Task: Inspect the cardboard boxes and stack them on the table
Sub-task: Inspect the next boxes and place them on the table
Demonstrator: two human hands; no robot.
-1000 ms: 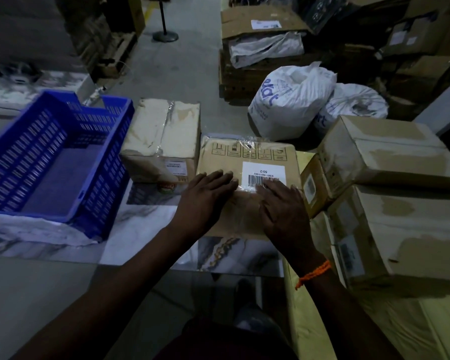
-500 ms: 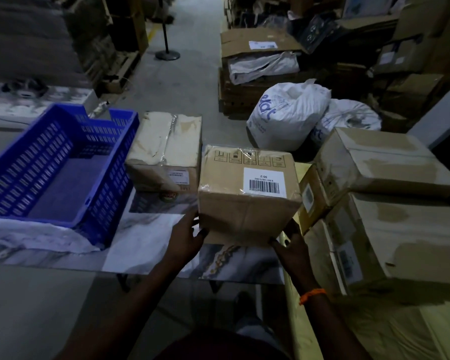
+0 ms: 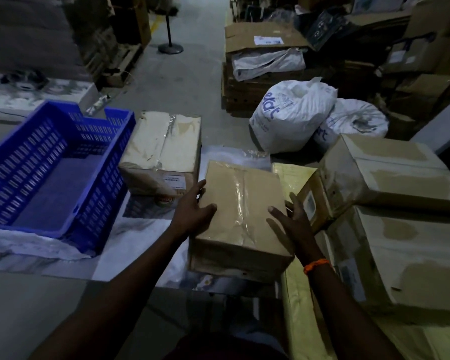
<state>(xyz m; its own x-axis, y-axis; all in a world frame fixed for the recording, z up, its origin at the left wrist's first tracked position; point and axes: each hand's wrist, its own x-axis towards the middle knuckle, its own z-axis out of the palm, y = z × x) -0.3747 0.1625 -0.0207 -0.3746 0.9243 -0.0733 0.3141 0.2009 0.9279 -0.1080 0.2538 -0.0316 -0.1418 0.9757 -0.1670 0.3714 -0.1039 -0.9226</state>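
The table (image 3: pixel 146 229), covered in a marbled sheet, fills the left and middle of the view. To its right, two big cardboard boxes are stacked on a yellow surface (image 3: pixel 296 294), the upper box (image 3: pixel 390 172) sitting on the lower box (image 3: pixel 400 255). A blue slatted crate (image 3: pixel 99 183) stands on the left part of the table. On the floor beyond the table, two white sacks (image 3: pixel 291 113) lean together. A pale taped box (image 3: pixel 164 146) lies on the table just beside the crate. The brown cardboard box (image 3: pixel 242 203) being handled sits on the table near its front right corner. It is just right of the pale box, and clear tape runs down the middle of its top face. The left hand (image 3: pixel 192 211) lies flat against the box's left side, with the fingers fairly straight along the edge and the thumb laid over the top. The right hand (image 3: pixel 294 219) presses the right side in the same way, fingers extended and thumb on the top face, so the box is held between two flat hands. An orange wristband (image 3: pixel 317 265) circles the right wrist.
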